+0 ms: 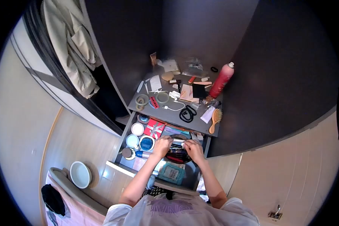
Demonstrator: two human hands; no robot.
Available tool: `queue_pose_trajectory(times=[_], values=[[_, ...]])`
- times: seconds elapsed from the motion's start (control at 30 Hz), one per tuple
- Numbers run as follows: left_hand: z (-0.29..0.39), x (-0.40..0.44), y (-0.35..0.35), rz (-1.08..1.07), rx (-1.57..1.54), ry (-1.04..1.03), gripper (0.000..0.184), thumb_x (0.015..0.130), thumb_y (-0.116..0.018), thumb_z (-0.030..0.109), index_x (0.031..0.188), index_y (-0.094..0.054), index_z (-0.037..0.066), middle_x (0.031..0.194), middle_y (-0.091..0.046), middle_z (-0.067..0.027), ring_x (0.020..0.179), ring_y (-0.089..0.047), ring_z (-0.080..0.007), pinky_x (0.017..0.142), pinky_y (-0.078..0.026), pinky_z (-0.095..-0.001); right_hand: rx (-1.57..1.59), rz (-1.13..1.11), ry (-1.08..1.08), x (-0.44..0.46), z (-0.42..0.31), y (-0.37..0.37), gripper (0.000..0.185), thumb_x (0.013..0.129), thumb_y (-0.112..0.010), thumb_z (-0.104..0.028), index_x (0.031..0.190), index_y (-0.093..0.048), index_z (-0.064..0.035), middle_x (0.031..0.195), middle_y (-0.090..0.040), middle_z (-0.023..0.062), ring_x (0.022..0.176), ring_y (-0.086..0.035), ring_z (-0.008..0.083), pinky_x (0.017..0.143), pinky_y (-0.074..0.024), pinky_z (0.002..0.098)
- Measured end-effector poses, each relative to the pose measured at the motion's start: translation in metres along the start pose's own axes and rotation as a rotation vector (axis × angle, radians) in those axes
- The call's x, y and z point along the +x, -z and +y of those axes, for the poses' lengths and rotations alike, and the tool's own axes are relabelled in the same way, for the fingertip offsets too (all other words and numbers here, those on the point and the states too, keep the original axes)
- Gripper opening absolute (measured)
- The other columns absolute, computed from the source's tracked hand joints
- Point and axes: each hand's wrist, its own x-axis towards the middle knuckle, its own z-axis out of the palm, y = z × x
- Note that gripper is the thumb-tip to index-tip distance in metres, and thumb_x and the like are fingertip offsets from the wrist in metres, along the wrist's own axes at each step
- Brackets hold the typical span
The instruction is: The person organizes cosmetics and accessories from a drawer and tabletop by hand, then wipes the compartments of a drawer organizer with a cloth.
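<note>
Floor on the left: open, pale floor [101, 151] lies between the white basin [80, 175] and the drawer [120, 168].
Drawer's left side: white-lidded jar [137, 129], light blue jar [132, 141] and brown-topped jar [128, 153] crowd this edge; a red gift box [154, 128] sits farther in, towards the back.
Left hand: the left hand [162, 147] is over the middle of the drawer, its fingers pinching one end of a small pale item [178, 141]; a blue-topped jar [146, 143] is just beside it.
Pale item: between the two hands, above the dark round container [188, 159], near the shelf's front edge; its details are too small to tell.
Teal packet: the teal packet [172, 171] lies near the drawer's front edge, close to the person's shirt [177, 211].
Right hand: the right hand [194, 151] grasps the item's other end with its fingertips, near the drawer's right wall.
Drawer's front right corner: a bare patch of bottom shows beside the packet.
Shelf, right end: bare strip along the front of the shelf [199, 127]; hairbrush [216, 119] by the edge, red spray can [222, 80] upright behind.
Far right: a tall dark panel [275, 86] bounds the shelf.
</note>
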Motion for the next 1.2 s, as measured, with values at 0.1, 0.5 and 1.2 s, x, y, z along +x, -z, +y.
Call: queue_pose_trajectory(times=[0.1, 0.5, 1.2], values=[[0.029, 0.023, 0.008, 0.076, -0.18, -0.001, 0.013, 0.08, -0.058, 0.011, 0.086, -0.066, 0.002, 0.086, -0.063, -0.0146, 0.081, -0.06, -0.0332, 0.071, -0.048, -0.0412, 0.02, 0.087, -0.03, 0.006, -0.01, 0.021, 0.014, 0.081, -0.06, -0.012, 0.088, -0.066, -0.0013, 0.09, -0.065, 0.0108, 0.084, -0.06, 0.03, 0.077, -0.0474, 0.0368], [0.074, 0.129, -0.047, 0.064, -0.378, -0.077, 0.024, 0.082, -0.054, 0.001, 0.104, -0.06, -0.005, 0.101, -0.06, -0.0251, 0.094, -0.057, -0.0413, 0.079, -0.047, -0.0412, -0.019, 0.371, -0.32, 0.054, 0.008, 0.058, 0.029, 0.087, -0.045, -0.005, 0.112, -0.055, 0.006, 0.11, -0.058, 0.0244, 0.101, -0.056, 0.0391, 0.087, -0.0445, 0.0409], [0.074, 0.152, -0.068, 0.068, -0.615, 0.332, 0.028, 0.082, -0.055, 0.004, 0.107, -0.058, -0.007, 0.097, -0.064, -0.0227, 0.093, -0.065, -0.0284, 0.079, -0.05, -0.0333, -0.099, 0.392, -0.407, 0.078, 0.038, 0.032, 0.033, 0.082, -0.048, -0.003, 0.113, -0.054, 0.0075, 0.109, -0.058, 0.0253, 0.102, -0.056, 0.0397, 0.088, -0.0438, 0.0425]])
